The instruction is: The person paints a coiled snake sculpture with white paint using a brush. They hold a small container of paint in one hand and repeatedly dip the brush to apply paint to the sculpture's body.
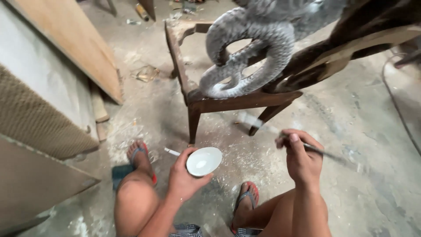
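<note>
The left hand's fingers (189, 154) curl around a small round white bowl of pale liquid (204, 161), held above the dusty concrete floor (351, 118). The right hand (302, 160) pinches a thin, motion-blurred brush (263, 125) aimed at the grey scaled serpent carving (250, 52) on a dark wooden frame (228, 103). A tilted bowl could spill; a fast stroke might splatter. Open floor lies rightward; leaning boards (70, 44) crowd the left.

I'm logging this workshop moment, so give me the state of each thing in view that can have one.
left hand: shut on bowl, held level
bowl: upright, white coating inside
right hand: shut on brush, raised
brush: blurred, tip towards the chair
snake carving: grey, coiled on the chair
chair: bare frame, seat open
floor: dusty, white-spattered
</note>
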